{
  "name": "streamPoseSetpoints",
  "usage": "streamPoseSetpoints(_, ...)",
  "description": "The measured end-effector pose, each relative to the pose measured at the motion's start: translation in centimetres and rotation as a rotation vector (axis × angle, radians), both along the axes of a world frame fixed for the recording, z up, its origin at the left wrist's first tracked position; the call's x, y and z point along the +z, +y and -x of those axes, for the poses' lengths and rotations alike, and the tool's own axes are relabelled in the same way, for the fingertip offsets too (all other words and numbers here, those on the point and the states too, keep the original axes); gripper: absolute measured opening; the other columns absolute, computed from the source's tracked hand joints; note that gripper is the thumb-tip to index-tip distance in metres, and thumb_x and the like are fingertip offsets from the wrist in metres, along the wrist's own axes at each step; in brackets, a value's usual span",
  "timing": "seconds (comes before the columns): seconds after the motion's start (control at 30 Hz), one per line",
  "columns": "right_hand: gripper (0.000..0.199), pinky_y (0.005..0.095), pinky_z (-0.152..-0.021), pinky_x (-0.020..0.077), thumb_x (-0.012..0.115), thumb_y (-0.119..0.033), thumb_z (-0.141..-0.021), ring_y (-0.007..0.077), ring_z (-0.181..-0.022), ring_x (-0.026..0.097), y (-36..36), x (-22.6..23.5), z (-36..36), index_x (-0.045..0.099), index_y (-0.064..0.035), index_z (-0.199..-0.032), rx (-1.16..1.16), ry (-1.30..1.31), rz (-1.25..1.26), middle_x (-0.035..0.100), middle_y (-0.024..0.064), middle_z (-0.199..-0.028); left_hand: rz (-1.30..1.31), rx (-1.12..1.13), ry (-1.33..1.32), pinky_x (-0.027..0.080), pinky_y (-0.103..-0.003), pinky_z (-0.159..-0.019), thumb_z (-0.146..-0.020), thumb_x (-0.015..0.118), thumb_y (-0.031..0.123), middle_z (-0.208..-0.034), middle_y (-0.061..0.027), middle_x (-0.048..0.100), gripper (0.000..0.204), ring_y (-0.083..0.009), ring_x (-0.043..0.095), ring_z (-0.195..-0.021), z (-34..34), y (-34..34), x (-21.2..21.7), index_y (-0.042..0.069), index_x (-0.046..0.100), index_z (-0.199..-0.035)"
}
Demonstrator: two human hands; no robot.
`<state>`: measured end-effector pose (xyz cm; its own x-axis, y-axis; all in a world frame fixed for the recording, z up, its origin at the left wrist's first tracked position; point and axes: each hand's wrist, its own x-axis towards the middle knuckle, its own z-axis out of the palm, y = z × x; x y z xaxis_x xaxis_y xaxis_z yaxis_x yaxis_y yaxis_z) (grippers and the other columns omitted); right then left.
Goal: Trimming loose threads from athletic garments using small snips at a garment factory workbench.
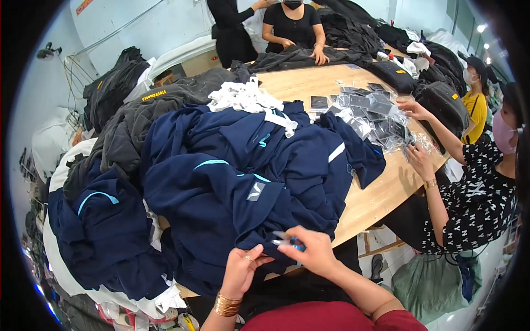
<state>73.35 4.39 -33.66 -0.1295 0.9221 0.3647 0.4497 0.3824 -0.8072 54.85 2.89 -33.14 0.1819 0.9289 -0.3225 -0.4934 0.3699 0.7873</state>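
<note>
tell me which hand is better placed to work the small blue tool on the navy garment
Right, most likely: the right hand already pinches the small blue tool at the navy garment, while the left hand only steadies the fabric beside it.

The navy garments (232,182) heaped at the centre are soft, matt cloth with smooth pale-blue piping. At ten o'clock the dark grey garments (143,127) look like matt fleece. The table (381,193), bare toward three o'clock, is pale wood with a smooth, faintly satin face. On it, clear plastic bags (375,116) shine glossy and crinkled. White fabric strips (248,99) at twelve o'clock look matt.
</note>
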Motion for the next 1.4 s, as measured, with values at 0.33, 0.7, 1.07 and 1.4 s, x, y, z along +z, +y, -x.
streamPoseSetpoints(0.33,0.011,0.0228,-0.071,0.0457,0.066,-0.010,-0.081,0.0083,-0.076,0.058,6.4,-6.3,-7.5,0.064,-0.0008,-0.088,-0.326,0.296,0.178,0.065,0.0037,-0.080,-0.509,0.112,0.913,0.044,-0.020,-0.058,-0.086,0.062,0.008,-0.073,-0.0049,0.063,0.009,-0.0069,0.058,-0.062,1.4,3.2,4.1,0.000,0.063,-0.090)
streamPoseSetpoints(0.7,0.030,0.0261,-0.067,0.0444,0.075,-0.023,-0.073,0.0137,-0.072,0.060,9.8,-7.6,-0.9,0.066,0.0021,-0.086,-0.158,0.347,0.490,0.065,0.0076,-0.079,-0.769,0.130,1.168,0.049,-0.030,-0.071,-0.084,0.061,0.009,-0.085,-0.0170,0.065,0.015,-0.0263,0.064,-0.076,-0.9,11.3,-1.5,-0.002,0.063,-0.093)
streamPoseSetpoints(1.07,0.016,0.0279,-0.070,0.0461,0.067,0.004,-0.072,0.0219,-0.077,0.061,7.3,-6.1,-1.1,0.057,0.0028,-0.085,-0.178,0.246,-0.038,0.058,0.0100,-0.085,-0.980,0.380,1.397,0.047,-0.025,-0.067,-0.072,0.064,-0.010,-0.085,-0.0078,0.063,0.022,-0.0188,0.061,-0.075,6.9,3.1,2.1,0.002,0.068,-0.089)
streamPoseSetpoints(1.4,0.025,0.0282,-0.068,0.0471,0.073,-0.003,-0.071,0.0237,-0.076,0.060,5.7,-5.0,-1.1,0.054,0.0003,-0.086,-0.131,0.017,-0.014,0.056,0.0077,-0.092,-0.860,0.522,1.396,0.049,-0.026,-0.069,-0.069,0.065,-0.011,-0.087,-0.0068,0.063,0.023,-0.0195,0.061,-0.079,9.2,0.7,-2.7,0.003,0.067,-0.087)
